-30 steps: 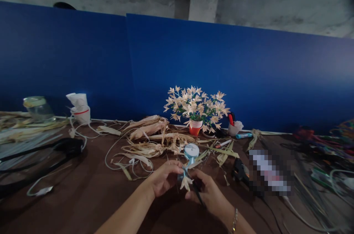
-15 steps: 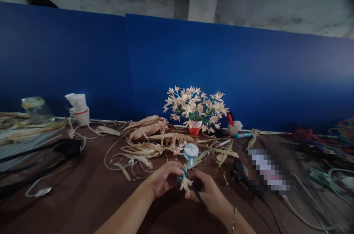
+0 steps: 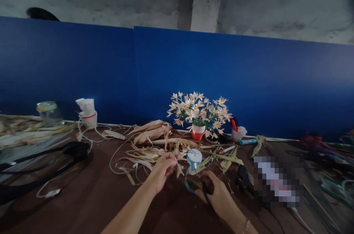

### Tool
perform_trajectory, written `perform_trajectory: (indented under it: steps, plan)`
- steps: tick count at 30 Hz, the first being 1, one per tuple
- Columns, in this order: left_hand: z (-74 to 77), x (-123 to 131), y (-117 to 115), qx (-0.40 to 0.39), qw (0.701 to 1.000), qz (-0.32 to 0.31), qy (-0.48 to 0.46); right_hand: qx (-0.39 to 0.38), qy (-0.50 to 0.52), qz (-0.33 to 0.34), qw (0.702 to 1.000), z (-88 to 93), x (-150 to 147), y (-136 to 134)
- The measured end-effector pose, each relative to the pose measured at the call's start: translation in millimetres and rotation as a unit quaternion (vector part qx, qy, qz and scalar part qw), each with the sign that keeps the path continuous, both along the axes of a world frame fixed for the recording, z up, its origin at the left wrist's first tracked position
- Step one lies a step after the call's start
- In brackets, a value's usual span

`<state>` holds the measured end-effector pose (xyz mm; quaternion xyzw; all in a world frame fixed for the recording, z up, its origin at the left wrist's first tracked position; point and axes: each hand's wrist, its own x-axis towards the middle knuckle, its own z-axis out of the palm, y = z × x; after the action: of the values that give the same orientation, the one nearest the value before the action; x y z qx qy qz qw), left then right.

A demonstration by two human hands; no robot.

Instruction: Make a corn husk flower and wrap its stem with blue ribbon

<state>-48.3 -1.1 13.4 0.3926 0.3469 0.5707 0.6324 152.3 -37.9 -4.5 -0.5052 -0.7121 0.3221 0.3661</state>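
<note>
My left hand [image 3: 165, 170] is closed in a pinch on a small pale husk flower [image 3: 179, 171], whose petals point down. My right hand [image 3: 217, 194] is wrapped round dark-handled scissors [image 3: 205, 192]. Between the hands, a loose end of light-blue ribbon [image 3: 188, 184] curls down near the scissors. It leads from the ribbon roll [image 3: 194, 156], which lies on the brown table just beyond my hands. The scissors' blades are hard to make out against the table.
Dried corn husks [image 3: 151, 134] lie behind my left hand. A pot of husk flowers [image 3: 198, 133] stands against the blue partition [image 3: 177, 64]. Right of my right hand lies a black glue gun [image 3: 243, 178]; a black strap-like item [image 3: 79, 151] is at left.
My hands have moved apart. The flower has gone left and up with my left hand, away from the scissors, and the ribbon end now hangs loose. The view has tilted slightly.
</note>
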Motion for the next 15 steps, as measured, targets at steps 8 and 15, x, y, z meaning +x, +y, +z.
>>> perform_trajectory:
  steps: [8, 15]
  plan:
    - [1.0, -4, 3, -0.040, 0.993, 0.040, -0.102, -0.025, -0.272, -0.020, 0.962, 8.4, -11, -17]
    - [-2.8, 3, 0, -0.077, 0.985, -0.042, -0.146, -0.020, -0.310, 0.024, 0.950, 14.6, -18, -16]
